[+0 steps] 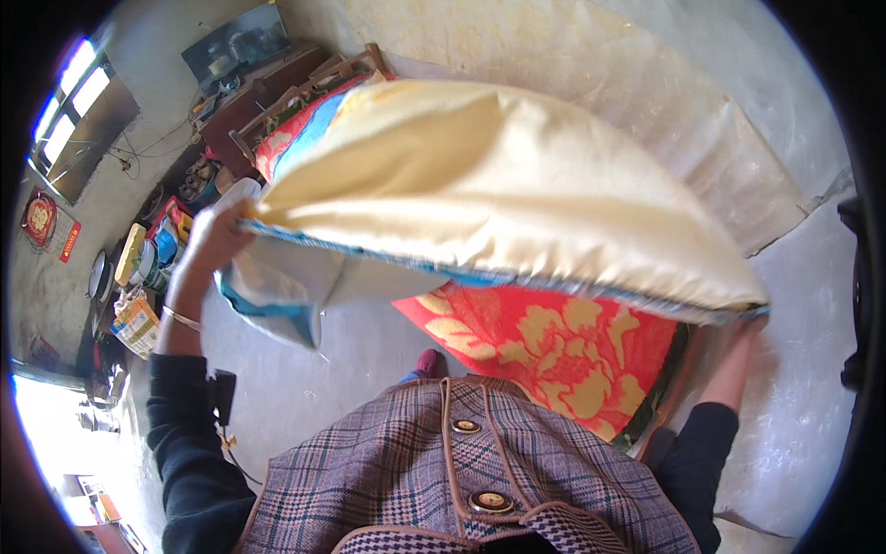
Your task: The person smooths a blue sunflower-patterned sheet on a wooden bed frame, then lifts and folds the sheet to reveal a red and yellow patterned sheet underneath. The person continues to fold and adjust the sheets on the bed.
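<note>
A large cream cloth sheet with a blue patterned edge (498, 180) billows in the air before me, spread between my two hands. My left hand (225, 232) grips its edge near the left end, and a pale flap with a blue border hangs below that hand. At the far right, my right hand (751, 325) is closed on the other end of the edge, its fingers partly hidden by the cloth. Beneath the sheet lies a red blanket with yellow flowers (567, 353) on a bed, largely covered from view.
A wooden bed frame (668, 408) shows by my right arm. At the upper left, a television (235, 45) stands on a dark red cabinet (228, 131). Basins, bags and other goods (142, 311) line the left wall, below a window (73, 104). Bare wall rises behind the bed.
</note>
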A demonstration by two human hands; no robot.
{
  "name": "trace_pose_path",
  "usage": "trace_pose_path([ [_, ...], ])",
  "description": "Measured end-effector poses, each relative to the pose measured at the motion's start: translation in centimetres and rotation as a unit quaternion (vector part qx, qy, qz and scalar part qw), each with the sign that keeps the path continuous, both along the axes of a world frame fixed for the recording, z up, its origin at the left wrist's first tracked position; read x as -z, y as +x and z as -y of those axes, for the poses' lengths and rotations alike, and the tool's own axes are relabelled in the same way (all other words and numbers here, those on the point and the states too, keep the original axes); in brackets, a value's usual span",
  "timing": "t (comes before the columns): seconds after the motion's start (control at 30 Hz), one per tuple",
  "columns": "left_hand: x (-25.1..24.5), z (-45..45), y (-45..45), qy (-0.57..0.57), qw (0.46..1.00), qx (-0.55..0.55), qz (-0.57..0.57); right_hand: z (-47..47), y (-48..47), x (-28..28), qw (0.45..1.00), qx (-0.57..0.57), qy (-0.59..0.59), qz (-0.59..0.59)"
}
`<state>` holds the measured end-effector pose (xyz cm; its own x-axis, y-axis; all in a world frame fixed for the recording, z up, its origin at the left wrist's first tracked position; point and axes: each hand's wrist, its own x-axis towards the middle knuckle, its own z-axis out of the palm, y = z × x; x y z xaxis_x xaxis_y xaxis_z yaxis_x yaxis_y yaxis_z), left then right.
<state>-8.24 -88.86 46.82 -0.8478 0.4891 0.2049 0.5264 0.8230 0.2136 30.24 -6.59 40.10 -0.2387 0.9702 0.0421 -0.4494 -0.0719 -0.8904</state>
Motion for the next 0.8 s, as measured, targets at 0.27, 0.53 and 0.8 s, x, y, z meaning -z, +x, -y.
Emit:
trace_pose_path([
  [0.27,12.6,0.5,7.1,0.014,0.992,-0.129,0.005,12.0,9.6,19.9,0.928,-0.011,-0.093,0.361],
  [0.53,17.7,5.2,8.4,0.093,0.955,-0.28,0.037,17.5,8.1,22.5,0.939,-0.081,-0.213,0.256],
  [0.8,21.2,14.0,6.0,0.294,0.881,-0.37,-0.027,19.3,6.1,25.5,0.823,-0.335,0.028,0.459],
])
